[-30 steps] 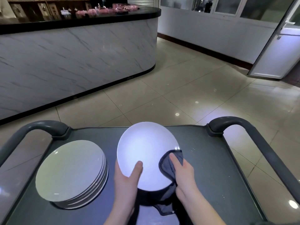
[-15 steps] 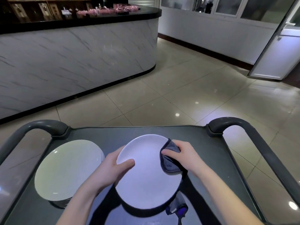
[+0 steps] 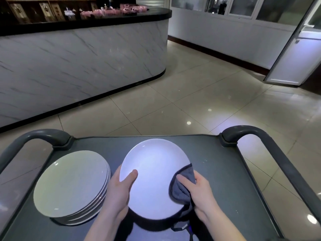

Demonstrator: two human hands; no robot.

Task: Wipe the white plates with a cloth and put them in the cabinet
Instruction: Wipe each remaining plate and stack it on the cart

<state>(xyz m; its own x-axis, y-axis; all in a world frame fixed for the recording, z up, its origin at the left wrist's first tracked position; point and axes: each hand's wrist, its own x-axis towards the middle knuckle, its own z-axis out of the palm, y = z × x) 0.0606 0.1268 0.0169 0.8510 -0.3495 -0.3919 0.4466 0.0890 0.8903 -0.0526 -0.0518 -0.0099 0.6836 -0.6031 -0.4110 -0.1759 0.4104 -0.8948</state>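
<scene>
a dark grey cart (image 3: 225,171) stands on a floor of big glossy beige tiles (image 3: 173,101), which catch small round spots of ceiling light. the cart top is flat and matte, with a thick rounded handle at the far left corner (image 3: 34,136) and another at the far right corner (image 3: 260,136). beyond it a long counter (image 3: 78,66) curves round, its front pale marble with thin grey veins and its top black; pink things sit along the top, too blurred to name. to the right a white wall with a dark skirting runs toward an open door (image 3: 295,54).

on the cart's left side rests a stack of white plates (image 3: 69,185). just beside it, a single white plate (image 3: 152,174) is held tilted above the cart top. the left hand (image 3: 118,190) grips its left rim, thumb pressed on the face, the other fingers curled underneath. the right hand (image 3: 199,190) pinches a grey cloth (image 3: 180,186) against the plate's right edge, fingers close together on the fabric, the rest of the cloth hanging below the plate.
</scene>
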